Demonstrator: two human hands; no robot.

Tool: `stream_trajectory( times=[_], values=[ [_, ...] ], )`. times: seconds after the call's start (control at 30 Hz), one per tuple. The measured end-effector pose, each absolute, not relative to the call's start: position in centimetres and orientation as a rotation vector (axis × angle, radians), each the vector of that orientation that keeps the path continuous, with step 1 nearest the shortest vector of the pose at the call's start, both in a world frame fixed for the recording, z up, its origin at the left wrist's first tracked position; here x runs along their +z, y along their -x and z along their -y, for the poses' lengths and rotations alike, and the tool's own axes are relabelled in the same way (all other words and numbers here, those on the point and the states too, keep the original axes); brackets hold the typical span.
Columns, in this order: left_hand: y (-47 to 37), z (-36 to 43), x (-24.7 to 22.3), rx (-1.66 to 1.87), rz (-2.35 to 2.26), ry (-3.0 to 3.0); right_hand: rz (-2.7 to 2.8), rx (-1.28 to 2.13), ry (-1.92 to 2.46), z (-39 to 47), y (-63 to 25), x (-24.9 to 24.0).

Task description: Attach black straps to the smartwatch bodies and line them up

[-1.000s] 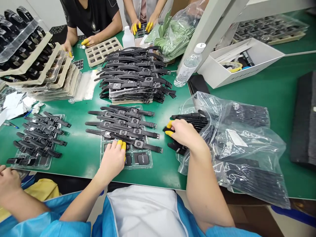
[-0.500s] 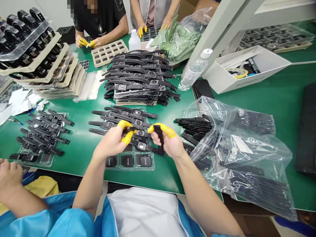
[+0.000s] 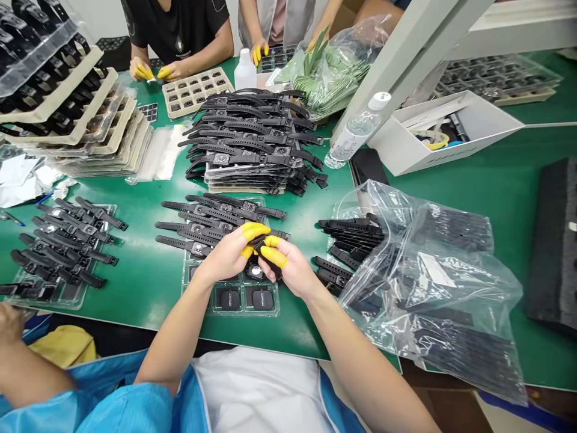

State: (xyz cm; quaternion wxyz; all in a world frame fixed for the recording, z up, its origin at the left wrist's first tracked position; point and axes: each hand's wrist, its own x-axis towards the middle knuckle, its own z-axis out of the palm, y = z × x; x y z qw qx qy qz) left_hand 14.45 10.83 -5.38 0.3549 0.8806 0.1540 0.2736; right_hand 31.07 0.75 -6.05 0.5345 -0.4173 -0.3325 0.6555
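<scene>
My left hand (image 3: 232, 252), yellow cots on its fingertips, pinches a small black watch body (image 3: 258, 240), mostly covered by the fingers. Against it my right hand (image 3: 288, 264), also in yellow cots, grips a black watch strap (image 3: 274, 268). The two hands meet above a clear plastic tray (image 3: 276, 308). Strapped watches (image 3: 198, 228) lie in slanted rows across the tray's far part. Strapless black watch bodies (image 3: 229, 299) sit in its near compartments; my left forearm hides part of that row.
Loose straps (image 3: 351, 234) and a clear bag of straps (image 3: 451, 288) lie on the right. Behind stands a stack of watch trays (image 3: 252, 138), with a water bottle (image 3: 358, 129) beside it. Another watch tray (image 3: 67, 246) is left. Two co-workers sit opposite; another person's arm (image 3: 27, 361) shows lower left.
My hands have come together: the left moved right with the watch body, and the strap in my right hand now meets it. The whole view has shifted slightly.
</scene>
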Motion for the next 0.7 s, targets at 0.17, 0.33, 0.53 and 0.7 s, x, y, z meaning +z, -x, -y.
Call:
stream_trajectory(
  times=[0.17,0.33,0.53,0.7],
  values=[
    [-14.59,-10.54,-5.07,0.807,-0.499,-2.194,0.642,1.543,0.974,-0.96,-31.02,-6.05],
    [-14.53,-10.49,-5.16,0.822,-0.517,-2.234,0.727,1.541,0.919,-0.82,-31.61,-6.01],
    [-14.61,-10.29,-5.59,0.75,-0.401,-2.279,0.8,1.542,0.939,-0.87,-31.24,-6.39],
    [-14.71,-10.05,-5.47,0.793,-0.441,-2.292,0.698,1.528,0.909,-0.97,-30.79,-6.37]
  ],
)
